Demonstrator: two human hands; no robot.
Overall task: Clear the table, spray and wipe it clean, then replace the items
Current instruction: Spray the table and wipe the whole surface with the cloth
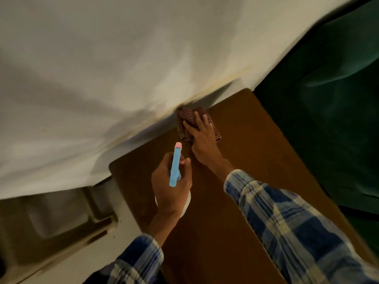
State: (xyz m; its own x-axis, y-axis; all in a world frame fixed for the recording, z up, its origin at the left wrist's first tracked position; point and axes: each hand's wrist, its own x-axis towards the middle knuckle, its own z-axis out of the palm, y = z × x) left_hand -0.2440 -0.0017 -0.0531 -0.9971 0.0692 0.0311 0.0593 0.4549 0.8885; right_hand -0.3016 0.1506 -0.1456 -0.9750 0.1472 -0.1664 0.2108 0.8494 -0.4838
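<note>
I see the brown table (235, 181) from above, and the picture is tilted and a little blurred at its edges. My right hand (202, 136) lies flat with spread fingers on a checked red cloth (185, 117), which it presses on the far part of the table, just beside the white wall (102, 78). The hand covers the middle of the cloth, so I see only its edges around the fingers. My left hand (172, 181) is closed around a spray bottle (175, 165), nearer to me, over the table. Of this bottle I see well only the blue head with a pink tip at the nozzle, which points toward the cloth. The white body shows as a small curved piece under the palm; the rest is hidden by the hand, so I cannot tell if the bottle stands on the table or is lifted. Both sleeves have a blue and pale check pattern and are cut off by the lower edge. At the right there is something dark green (328, 99), too blurred to name. At the lower left stands a beige object (61, 218) on the floor, also unclear.
</note>
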